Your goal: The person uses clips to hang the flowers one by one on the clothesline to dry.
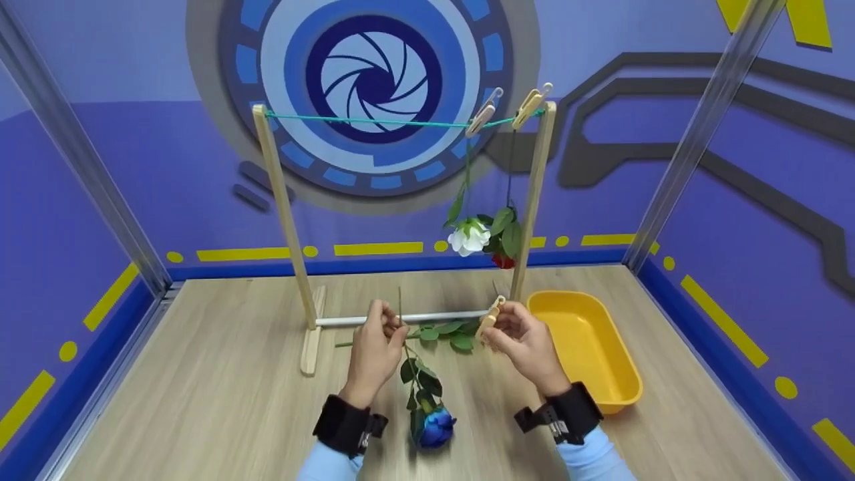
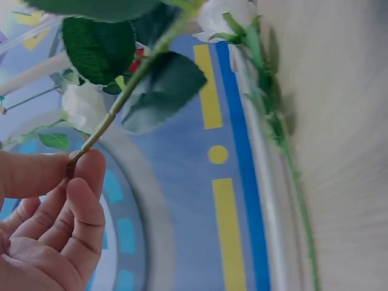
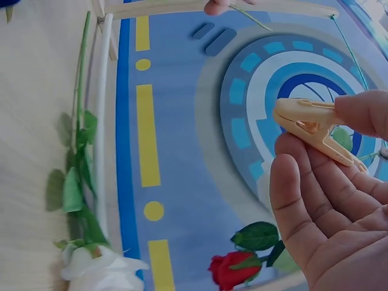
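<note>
A blue rose (image 1: 434,427) hangs bloom-down over the bench (image 1: 220,381), its stem end pinched between the thumb and fingers of a person's left hand (image 1: 375,351), in front of a wooden frame (image 1: 284,214). The right hand (image 1: 531,344), just to the other side of the stem, grips a pale-orange clothespin (image 1: 490,322), thumb on one side and fingers on the other. Between and beyond the hands, a white rose (image 3: 100,271) lies on the bench alongside the frame's white crossbar (image 1: 427,316), its green stem pointing left and its bloom visible from the right wrist. Above, a turquoise line (image 1: 367,121) spans the two posts; near its right end, a pinkish clothespin (image 1: 482,117) holds a second white rose (image 1: 469,238) upside down, and a yellowish clothespin (image 1: 529,110) beside it holds a red rose (image 1: 503,260). A yellow tray (image 1: 628,377) sits on the bench at right, near the right hand. Black straps (image 1: 342,425) circle both wrists above light-blue sleeves (image 1: 594,461). Behind stands a blue-and-purple wall (image 1: 200,180) with a circular shutter design.
</note>
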The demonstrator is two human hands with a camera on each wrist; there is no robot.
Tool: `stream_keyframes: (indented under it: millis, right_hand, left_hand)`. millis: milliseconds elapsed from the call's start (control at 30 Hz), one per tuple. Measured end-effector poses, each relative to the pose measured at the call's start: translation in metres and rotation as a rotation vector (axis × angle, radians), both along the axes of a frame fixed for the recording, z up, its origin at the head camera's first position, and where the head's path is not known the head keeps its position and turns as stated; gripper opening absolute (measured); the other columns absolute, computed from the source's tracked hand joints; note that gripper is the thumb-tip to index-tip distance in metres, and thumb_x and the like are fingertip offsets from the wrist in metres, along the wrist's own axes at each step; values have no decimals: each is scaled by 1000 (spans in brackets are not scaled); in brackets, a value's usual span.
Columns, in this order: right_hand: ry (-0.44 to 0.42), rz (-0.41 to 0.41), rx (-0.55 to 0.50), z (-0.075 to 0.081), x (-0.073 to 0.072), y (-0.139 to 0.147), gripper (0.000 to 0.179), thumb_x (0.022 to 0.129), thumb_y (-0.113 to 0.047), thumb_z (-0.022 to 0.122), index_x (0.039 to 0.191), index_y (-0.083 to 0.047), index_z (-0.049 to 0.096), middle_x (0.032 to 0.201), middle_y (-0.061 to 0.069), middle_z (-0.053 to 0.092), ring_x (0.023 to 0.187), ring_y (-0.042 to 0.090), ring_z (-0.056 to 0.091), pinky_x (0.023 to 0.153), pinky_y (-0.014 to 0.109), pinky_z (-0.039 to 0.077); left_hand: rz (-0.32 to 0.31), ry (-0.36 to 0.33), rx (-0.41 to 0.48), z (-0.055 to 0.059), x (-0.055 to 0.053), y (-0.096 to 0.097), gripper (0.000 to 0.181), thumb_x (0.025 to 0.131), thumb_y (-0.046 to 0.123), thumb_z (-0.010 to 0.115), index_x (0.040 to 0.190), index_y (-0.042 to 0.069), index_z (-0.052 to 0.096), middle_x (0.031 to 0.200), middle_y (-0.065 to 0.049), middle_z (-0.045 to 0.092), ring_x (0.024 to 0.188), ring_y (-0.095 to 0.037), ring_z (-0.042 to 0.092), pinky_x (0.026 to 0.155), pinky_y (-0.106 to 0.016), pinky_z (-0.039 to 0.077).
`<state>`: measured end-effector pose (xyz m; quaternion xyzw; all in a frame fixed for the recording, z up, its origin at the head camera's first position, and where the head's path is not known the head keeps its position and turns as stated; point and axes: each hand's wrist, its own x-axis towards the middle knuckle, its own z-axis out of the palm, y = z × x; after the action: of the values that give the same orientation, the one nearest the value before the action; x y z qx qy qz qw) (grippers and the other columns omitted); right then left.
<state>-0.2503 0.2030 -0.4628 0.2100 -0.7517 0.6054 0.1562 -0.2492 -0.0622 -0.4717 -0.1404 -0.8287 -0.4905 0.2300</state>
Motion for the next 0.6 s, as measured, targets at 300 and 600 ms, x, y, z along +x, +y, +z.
stream_keyframes:
  millis: [300,600]
  right_hand:
    - [90,27,-6,49,-26,-7,24,91,9,71,113,12,62,98,23,73,85,11,69,74,21,56]
    - [174,-3,21,93,-51,-12,21,91,6,74,108,10,62,93,22,73,79,9,68,69,19,55]
  left_hand:
    - [-42,96,-73,46,-23,3,15,96,1,70,111,2,67,90,-8,73,76,-20,68,70,-34,57]
    - [-81,121,-107,82,-48,2,7,100,7,68,105,4,70,89,-9,72,76,-22,66,73,-35,53]
